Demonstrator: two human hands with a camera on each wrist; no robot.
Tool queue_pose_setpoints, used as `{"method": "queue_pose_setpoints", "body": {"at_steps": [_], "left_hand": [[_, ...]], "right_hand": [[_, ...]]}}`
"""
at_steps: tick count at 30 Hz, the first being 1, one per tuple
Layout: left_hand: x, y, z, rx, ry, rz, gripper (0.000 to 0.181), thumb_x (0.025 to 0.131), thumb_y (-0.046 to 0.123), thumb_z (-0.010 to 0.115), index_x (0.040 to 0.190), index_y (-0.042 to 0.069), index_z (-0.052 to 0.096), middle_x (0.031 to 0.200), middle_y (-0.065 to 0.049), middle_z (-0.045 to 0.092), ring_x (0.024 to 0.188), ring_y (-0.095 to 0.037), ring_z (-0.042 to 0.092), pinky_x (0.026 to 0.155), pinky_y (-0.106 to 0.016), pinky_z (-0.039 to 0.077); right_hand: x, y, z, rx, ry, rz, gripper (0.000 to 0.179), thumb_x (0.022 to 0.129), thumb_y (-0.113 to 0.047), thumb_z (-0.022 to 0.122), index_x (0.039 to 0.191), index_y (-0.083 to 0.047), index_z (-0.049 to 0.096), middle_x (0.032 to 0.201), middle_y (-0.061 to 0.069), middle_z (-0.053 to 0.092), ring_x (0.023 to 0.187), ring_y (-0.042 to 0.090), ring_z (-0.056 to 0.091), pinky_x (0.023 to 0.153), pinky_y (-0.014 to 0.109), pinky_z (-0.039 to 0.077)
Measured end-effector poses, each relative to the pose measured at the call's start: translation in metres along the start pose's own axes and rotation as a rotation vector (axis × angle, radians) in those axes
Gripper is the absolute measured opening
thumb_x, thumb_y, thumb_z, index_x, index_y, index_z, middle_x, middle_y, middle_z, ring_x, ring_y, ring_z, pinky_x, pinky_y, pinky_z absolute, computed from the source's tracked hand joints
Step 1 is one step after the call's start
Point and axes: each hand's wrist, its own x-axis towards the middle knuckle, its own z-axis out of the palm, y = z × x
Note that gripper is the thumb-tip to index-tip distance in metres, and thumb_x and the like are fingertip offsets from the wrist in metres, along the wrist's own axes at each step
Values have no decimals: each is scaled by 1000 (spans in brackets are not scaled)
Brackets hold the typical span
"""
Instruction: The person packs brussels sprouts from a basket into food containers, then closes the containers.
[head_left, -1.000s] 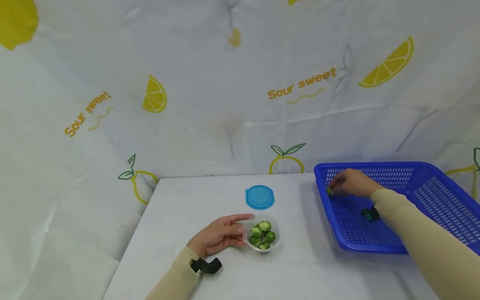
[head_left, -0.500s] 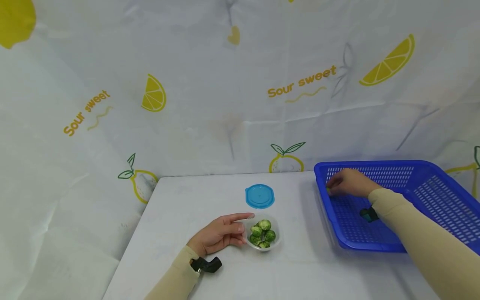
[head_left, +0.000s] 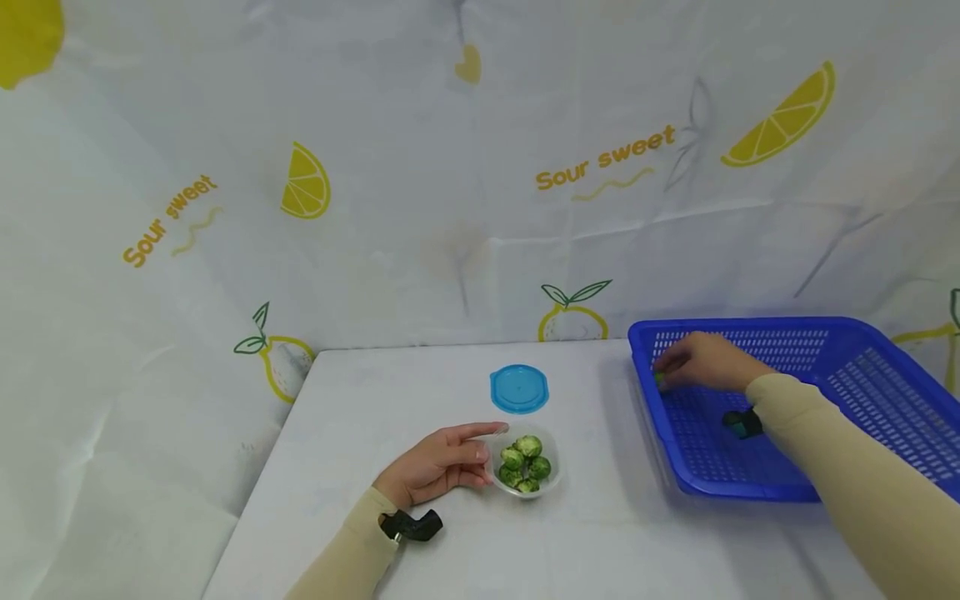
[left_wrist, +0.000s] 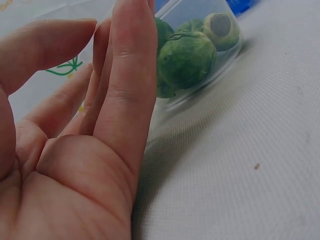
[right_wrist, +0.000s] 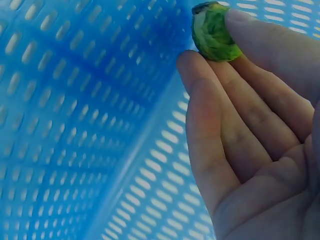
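Observation:
In the head view, my left hand [head_left: 438, 462] holds the left side of a small clear plastic bowl [head_left: 553, 483], its index finger along the rim. Several Brussels sprouts [head_left: 528, 447] lie in the bowl, and the left wrist view shows a sprout [left_wrist: 187, 60] through its wall beside my fingers [left_wrist: 125, 85]. Over at the right, my right hand [head_left: 705, 363] reaches inside a blue plastic basket [head_left: 720, 488], near its left wall. Thumb and fingertips pinch one Brussels sprout [right_wrist: 215, 32], clearly seen in the right wrist view.
A round blue lid [head_left: 519, 389] lies flat on the white table [head_left: 322, 433], just behind the bowl. The basket has tall slotted walls. Behind the table hangs a white cloth [head_left: 420, 208] printed with lemons.
My right hand stays at the basket's left wall, shifting only slightly with the sprout. The left hand and the bowl keep their place; the head view tilts a little.

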Motion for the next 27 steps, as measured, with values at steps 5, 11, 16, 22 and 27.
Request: {"method": "queue_pose_setpoints", "body": {"at_steps": [5,11,16,22,27], "left_hand": [[0,2,1,11,15,-10,56,113,9,56,166,12,43,98,-5,76,94,-14,79,91,-27,67],[0,0,1,11,12,4,57,112,8,57,167,10,42,98,-5,75,94,-14,79,90,-27,67],[-4,1,0,12,6,12,57,112,9,56,167,10,41,99,-5,74,95,-14,79,91,-27,67],[-3,2,1,7,16,16,57,113,8,54,168,10,38,101,-3,73,94,-13,78,91,-27,67],[-1,2,3,-9,24,18,56,114,7,52,168,11,38,102,-1,72,94,-11,78,92,-26,66]], "right_hand": [[-21,-6,-14,-14,21,14,38,96,-31,82,123,-5,81,116,10,82,106,29,77,94,57,64],[-45,-19,-26,-29,57,30,41,100,-37,78,129,-8,79,125,13,79,114,36,75,95,62,62],[-56,-33,-34,-47,94,23,40,101,-39,77,130,-11,79,127,12,79,116,37,74,94,62,62],[-60,-56,-36,-16,125,9,42,100,-43,79,128,-13,80,119,4,82,114,32,76,93,60,62],[-57,-85,-27,6,164,-23,38,99,-43,80,124,-16,81,118,2,82,115,30,76,95,58,63]]}}
